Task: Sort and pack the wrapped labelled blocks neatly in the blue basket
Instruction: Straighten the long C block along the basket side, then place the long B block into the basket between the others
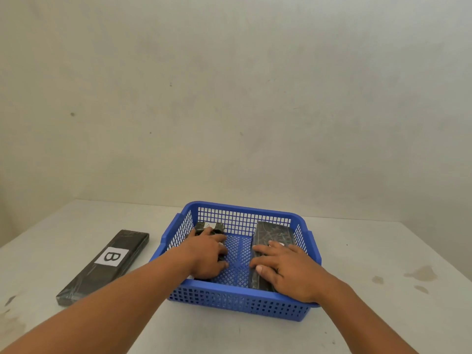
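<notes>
Two wrapped blocks lie inside the blue basket (245, 300): the left hand (208, 254) grips the left block (209, 228), the right hand (286, 269) presses flat, fingers spread, on the long block (273, 236), probably aligning them along the walls. Block B (104, 264) waits on the desk (383, 315).

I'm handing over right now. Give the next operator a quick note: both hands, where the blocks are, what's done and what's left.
Left hand: inside the blue basket, lying over the wrapped block at the left wall; grip unclear.
Right hand: resting flat on the long wrapped block by the right wall, fingers spread.
Done: two blocks are in the basket, one along each side, with bare mesh floor between.
Left: the block labelled B lies on the table left of the basket, untouched. It probably goes in the middle gap.
</notes>
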The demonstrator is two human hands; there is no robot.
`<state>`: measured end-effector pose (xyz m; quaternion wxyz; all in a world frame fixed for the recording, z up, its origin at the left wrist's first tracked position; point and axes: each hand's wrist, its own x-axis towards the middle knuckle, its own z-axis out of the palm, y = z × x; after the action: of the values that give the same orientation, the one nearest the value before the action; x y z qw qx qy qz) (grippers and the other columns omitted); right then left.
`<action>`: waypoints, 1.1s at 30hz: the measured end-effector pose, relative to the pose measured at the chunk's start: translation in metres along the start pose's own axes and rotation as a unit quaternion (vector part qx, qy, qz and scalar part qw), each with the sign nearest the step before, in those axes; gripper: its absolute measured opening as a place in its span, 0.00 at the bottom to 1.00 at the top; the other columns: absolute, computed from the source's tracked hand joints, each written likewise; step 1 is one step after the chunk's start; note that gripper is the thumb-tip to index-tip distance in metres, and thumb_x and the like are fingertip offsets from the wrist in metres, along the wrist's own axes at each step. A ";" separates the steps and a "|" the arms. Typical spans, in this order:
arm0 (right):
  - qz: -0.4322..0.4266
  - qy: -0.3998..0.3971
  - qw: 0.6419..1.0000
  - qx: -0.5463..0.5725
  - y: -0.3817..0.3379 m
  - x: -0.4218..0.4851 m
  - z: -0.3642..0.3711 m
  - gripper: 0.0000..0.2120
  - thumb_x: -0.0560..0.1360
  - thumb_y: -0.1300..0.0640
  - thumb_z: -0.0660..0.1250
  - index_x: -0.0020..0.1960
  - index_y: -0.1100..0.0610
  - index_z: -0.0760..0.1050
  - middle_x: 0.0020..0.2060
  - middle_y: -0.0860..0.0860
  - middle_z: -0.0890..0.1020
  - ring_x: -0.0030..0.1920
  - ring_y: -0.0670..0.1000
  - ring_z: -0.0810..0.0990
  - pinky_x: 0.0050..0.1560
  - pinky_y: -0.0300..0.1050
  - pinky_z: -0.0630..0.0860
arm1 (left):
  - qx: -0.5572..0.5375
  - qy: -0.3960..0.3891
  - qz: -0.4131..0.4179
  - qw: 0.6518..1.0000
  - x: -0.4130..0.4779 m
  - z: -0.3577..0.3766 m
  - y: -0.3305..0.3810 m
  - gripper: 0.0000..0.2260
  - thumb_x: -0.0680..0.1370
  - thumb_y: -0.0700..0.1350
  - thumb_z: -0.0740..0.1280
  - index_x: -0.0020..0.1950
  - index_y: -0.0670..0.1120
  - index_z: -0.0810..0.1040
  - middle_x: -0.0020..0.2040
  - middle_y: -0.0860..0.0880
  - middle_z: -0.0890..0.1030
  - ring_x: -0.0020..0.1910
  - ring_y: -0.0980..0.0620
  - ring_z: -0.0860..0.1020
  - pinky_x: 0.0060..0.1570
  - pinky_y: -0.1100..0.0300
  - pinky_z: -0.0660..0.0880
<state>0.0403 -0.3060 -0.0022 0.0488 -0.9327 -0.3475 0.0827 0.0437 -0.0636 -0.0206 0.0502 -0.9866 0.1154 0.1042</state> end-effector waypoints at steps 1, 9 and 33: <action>-0.001 0.002 1.000 0.000 0.001 0.001 0.000 0.20 0.82 0.41 0.47 0.72 0.38 0.66 0.78 0.39 0.57 0.79 0.48 0.51 0.76 0.59 0.50 | -0.002 0.004 -0.008 1.000 0.000 0.001 -0.001 0.24 0.77 0.64 0.54 0.71 0.57 0.68 0.79 0.53 0.55 0.77 0.43 0.49 0.72 0.34 0.49; -0.017 0.028 0.999 0.015 0.002 0.000 -0.004 0.17 0.81 0.44 0.55 0.69 0.38 0.71 0.76 0.38 0.62 0.77 0.45 0.57 0.75 0.54 0.59 | -0.054 -0.017 -0.061 0.997 -0.010 0.005 -0.004 0.28 0.76 0.67 0.50 0.74 0.57 0.63 0.80 0.55 0.49 0.78 0.41 0.46 0.73 0.35 0.48; -0.035 0.327 0.944 0.041 -0.007 0.004 -0.011 0.07 0.75 0.59 0.67 0.49 0.55 0.83 0.44 0.47 0.83 0.46 0.47 0.78 0.48 0.47 0.79 | -0.279 0.341 -0.067 0.895 -0.073 -0.022 -0.051 0.15 0.78 0.49 0.64 0.64 0.49 0.76 0.69 0.51 0.72 0.65 0.51 0.72 0.64 0.58 0.66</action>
<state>0.0403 -0.2984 0.0090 0.2009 -0.8930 -0.3411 -0.2142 -0.0093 -0.0013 0.0206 -0.2626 -0.9404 0.0256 -0.2144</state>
